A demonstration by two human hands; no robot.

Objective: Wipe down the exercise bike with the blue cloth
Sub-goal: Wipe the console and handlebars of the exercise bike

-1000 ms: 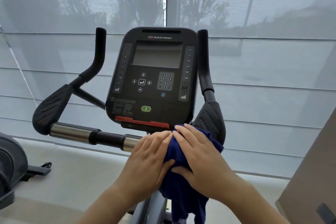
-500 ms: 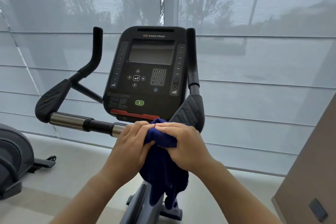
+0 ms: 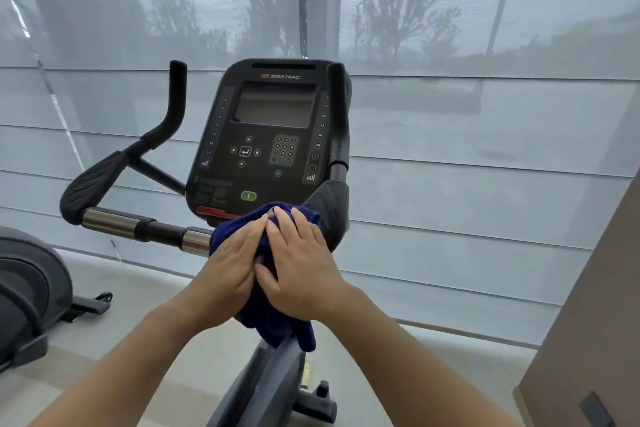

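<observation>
Since half a second ago our fingers have uncurled from the bunched cloth and flattened over it, and the cloth has spread wider along the bar. Nearest us, our left grip [image 3: 235,267] and right grip [image 3: 306,270] lie side by side, touching. Their fingers are nearly straight, pressing the blue cloth [image 3: 277,322] down rather than clenching it. The cloth drapes over the middle of the handlebar [image 3: 138,224] of the exercise bike [image 3: 266,380], just under the Star Trac console [image 3: 273,135], and its loose end hangs below our wrists. Left of the cloth, the bar shows chrome and black sections. Farther off, another grey machine [image 3: 26,288] stands on the pale floor [image 3: 138,322] at the left. Sheer grey roller blinds [image 3: 485,184] cover the window behind.
</observation>
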